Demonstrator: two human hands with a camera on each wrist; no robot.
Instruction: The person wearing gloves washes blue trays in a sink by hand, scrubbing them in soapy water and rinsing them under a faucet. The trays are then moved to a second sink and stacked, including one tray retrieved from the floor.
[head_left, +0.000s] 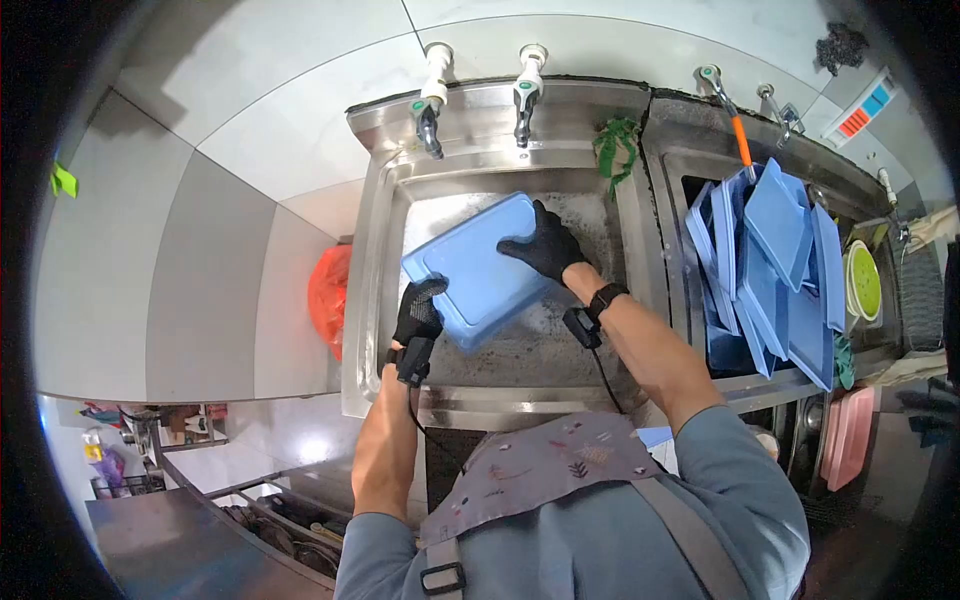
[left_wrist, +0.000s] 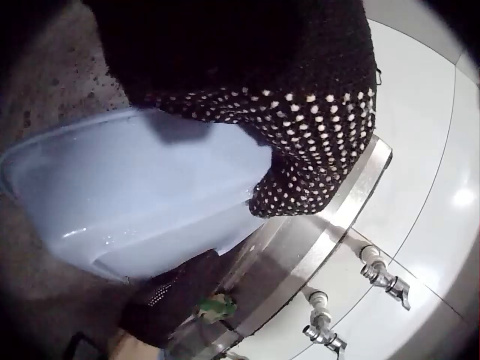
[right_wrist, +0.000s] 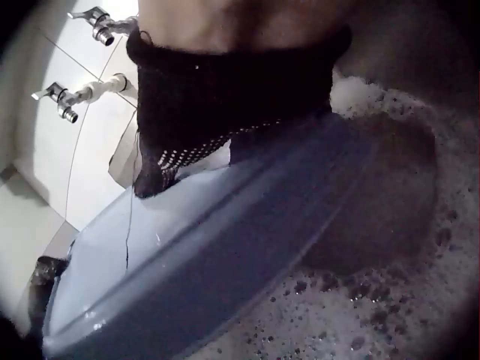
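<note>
A light blue plastic tray [head_left: 475, 270] is held tilted over the sink [head_left: 384, 300] with its flat side up. My left hand [head_left: 418, 312], in a black dotted glove, grips the tray's near left end, the thumb lying over the rim. At the far right end my right hand [head_left: 548, 245], also gloved, holds the edge with the thumb across the flat face. In the left wrist view the gloved fingers [left_wrist: 311, 165] bend around the tray's edge. Soapy water [right_wrist: 322, 315] with foam shows below the tray in the right wrist view; the fingers under the tray are hidden.
Several blue trays [head_left: 780, 230] are piled in the second basin at right. Two taps [head_left: 430, 105] stick out from the back wall. A green scrubbing cloth [head_left: 617, 150] lies on the sink's back right corner. A red bag [head_left: 330, 300] sits left of the sink.
</note>
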